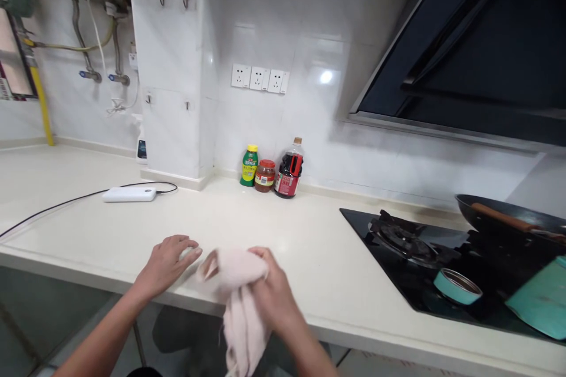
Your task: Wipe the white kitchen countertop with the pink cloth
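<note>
White kitchen counter, with both hands working a pale pink cloth at its near edge.

Along the near edge, the right hand is closed around the bunched cloth, which sits on the counter lip with its loose end hanging down over the front. Just left of it the left hand lies palm-down and open on the surface, fingertips touching the cloth's left side, gripping nothing. Far back by the wall stand a green bottle, a red-lidded jar and a dark sauce bottle; a white power bank with its cable lies to the left, and the black stove to the right. Wiping well here likely means gathering the dangling end into the palm so the cloth presses flat, and steadying with the left hand while keeping strokes clear of the cable.
</note>
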A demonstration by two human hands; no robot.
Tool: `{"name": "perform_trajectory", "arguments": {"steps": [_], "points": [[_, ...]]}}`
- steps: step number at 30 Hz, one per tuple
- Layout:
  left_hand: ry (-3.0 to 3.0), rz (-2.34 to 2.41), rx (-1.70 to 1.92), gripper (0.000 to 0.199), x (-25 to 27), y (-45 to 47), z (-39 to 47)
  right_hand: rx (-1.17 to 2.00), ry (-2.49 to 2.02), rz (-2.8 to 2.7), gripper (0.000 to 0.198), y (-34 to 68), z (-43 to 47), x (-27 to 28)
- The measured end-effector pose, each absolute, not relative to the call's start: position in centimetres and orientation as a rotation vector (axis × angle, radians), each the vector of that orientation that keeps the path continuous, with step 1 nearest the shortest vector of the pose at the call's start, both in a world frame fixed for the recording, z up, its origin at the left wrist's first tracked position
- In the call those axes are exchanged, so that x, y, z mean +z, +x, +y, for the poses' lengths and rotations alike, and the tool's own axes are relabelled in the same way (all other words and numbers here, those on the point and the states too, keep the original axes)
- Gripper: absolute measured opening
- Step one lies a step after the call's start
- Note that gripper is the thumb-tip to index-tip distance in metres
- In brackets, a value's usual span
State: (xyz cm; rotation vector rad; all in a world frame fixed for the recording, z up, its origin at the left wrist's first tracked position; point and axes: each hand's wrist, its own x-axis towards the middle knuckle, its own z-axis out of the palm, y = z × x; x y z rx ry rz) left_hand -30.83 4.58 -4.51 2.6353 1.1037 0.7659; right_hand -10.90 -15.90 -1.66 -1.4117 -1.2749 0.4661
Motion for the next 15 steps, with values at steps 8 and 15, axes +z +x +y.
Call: {"name": "perform_trajectory", "arguments": {"steps": [8, 15], "points": [[2.584, 1.098, 0.726, 0.050, -4.2, -31.0, 4.3, 0.401, -1.637, -0.920, 0.061, 2.6, -18.0, -2.6], [2.598, 1.080, 0.693, 0.039, -4.2, -29.5, 3.4, 0.420, -1.726, -1.015, 0.052, 4.2, -21.7, -4.9]]}}
